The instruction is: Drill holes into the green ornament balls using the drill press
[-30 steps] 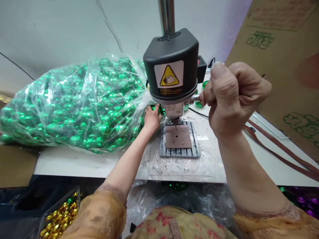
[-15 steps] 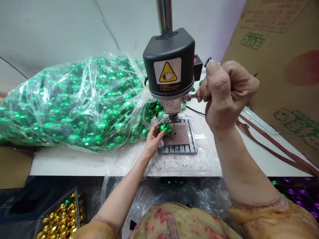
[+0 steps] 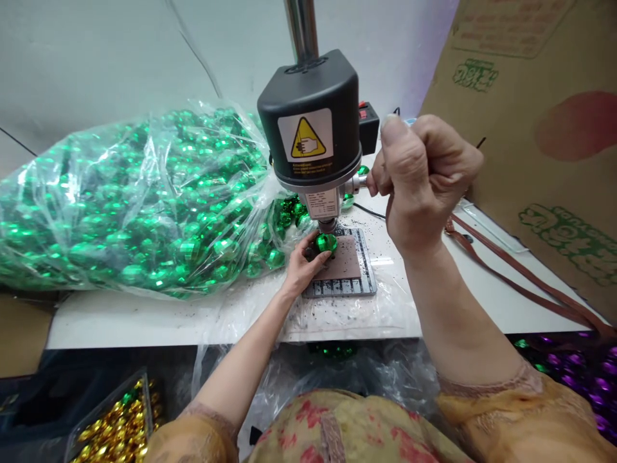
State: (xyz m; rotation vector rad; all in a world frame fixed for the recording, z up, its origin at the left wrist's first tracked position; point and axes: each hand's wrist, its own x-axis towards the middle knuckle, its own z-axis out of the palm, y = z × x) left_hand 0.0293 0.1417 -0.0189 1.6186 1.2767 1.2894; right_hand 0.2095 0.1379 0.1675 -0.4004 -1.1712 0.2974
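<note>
One green faceted bead (image 3: pixel 326 243) pinched in left hand (image 3: pixel 301 267) fingers under the bench drill (image 3: pixel 311 128) chuck (on brown pad (image 3: pixel 346 260)); right hand (image 3: pixel 419 183) fist-closed round feed lever (image 3: pixel 357 182).

A large clear plastic bag (image 3: pixel 130 199), filled with shiny green beads, is laid on the white table (image 3: pixel 144 315). A printed cardboard box (image 3: pixel 544 128) is seen at the right, with brown straps (image 3: pixel 525 280) before it. Gold beads (image 3: pixel 116 424) (in a clear tray) are seen below left, purple beads (image 3: pixel 583 376) below right.
</note>
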